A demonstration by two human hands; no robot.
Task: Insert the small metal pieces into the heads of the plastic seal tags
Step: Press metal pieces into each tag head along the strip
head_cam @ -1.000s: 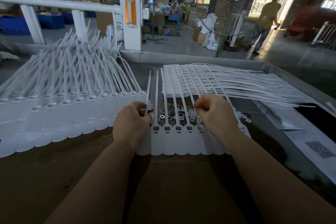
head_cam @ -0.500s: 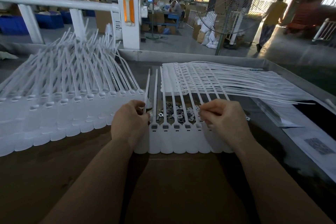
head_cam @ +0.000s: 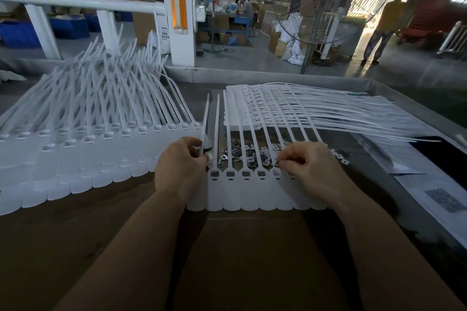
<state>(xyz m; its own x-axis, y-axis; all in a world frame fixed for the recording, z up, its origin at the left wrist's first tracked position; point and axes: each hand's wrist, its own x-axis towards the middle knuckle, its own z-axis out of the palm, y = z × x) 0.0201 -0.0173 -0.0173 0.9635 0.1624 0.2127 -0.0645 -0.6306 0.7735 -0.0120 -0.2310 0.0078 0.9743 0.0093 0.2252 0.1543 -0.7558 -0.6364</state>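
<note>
Strip of joined seal tags (head_cam: 252,194) lies flat between both hands. Left hand (head_cam: 180,168) pinches the leftmost strap; right hand (head_cam: 307,168) pinches a metal piece (head_cam: 277,164) over an empty head. Loose pieces (head_cam: 242,153) lie just behind. Seat it square, then press.

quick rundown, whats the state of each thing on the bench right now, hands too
left hand: fingers curled at the leftmost tag's head
right hand: fingertips pinched over a head further right
row of seal tags: flat, side by side, four visible heads filled
metal pieces: loose pile behind the heads
left tag stack: overlapped, tails raised
</note>
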